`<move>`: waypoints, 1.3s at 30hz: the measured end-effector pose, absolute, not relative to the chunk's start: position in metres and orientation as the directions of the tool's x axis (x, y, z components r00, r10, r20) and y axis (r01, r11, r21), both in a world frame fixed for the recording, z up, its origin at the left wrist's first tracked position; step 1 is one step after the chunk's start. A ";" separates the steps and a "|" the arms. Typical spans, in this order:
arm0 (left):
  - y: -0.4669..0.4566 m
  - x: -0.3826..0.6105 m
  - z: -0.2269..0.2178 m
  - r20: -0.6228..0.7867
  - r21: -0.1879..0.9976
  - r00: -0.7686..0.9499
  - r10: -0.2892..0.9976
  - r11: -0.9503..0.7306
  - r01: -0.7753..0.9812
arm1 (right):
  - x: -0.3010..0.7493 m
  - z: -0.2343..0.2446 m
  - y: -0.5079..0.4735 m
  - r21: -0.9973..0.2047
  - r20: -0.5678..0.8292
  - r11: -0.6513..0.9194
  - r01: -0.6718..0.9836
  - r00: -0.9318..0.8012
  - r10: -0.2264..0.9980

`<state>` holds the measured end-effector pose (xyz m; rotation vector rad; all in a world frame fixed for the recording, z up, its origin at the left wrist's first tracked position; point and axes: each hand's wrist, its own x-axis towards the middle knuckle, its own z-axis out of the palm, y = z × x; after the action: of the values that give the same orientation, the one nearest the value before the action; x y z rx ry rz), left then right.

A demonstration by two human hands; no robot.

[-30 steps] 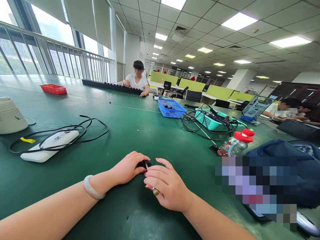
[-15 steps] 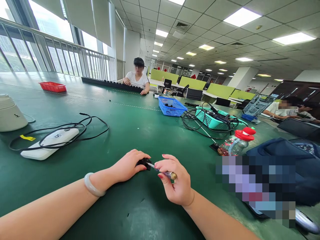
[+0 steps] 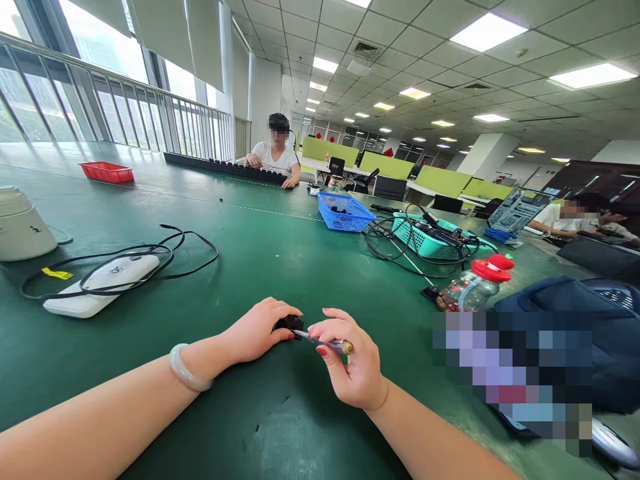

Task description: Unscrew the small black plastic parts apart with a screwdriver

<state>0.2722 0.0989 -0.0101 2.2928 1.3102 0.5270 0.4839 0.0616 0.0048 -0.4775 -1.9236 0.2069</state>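
My left hand [image 3: 260, 331] rests on the green table, its thumb and fingers closed around a small black part [image 3: 291, 323]. Its exact kind is too small to tell, and the fingers hide much of it. In my right hand [image 3: 353, 363] is a slim screwdriver [image 3: 330, 344], pinched between thumb and fingers. The screwdriver lies nearly level, its metal shaft pointing left and the tip meeting the lower right side of the black part. The handle's brownish end sticks out to the right.
On the left lie a white power bank-like device [image 3: 107, 283] with a black cable and a red tray [image 3: 107, 173]. A blue basket [image 3: 346, 213], teal basket [image 3: 425, 243] with cables, red-lidded jar [image 3: 473, 287] and dark backpack [image 3: 540, 300] stand right. A person [image 3: 275, 157] sits opposite.
The screwdriver's tip has shifted slightly downward on the black part, and its shaft lies a little flatter. The left hand keeps its hold.
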 end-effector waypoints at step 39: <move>0.100 0.271 -0.017 0.165 0.540 0.489 0.857 -0.493 0.682 | 0.476 0.005 0.054 0.165 0.619 0.924 0.345 -0.765 0.174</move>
<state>0.2707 0.1004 -0.0167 2.3344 1.2793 0.5891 0.4758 0.0538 0.0053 -0.3681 -2.4521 -0.3585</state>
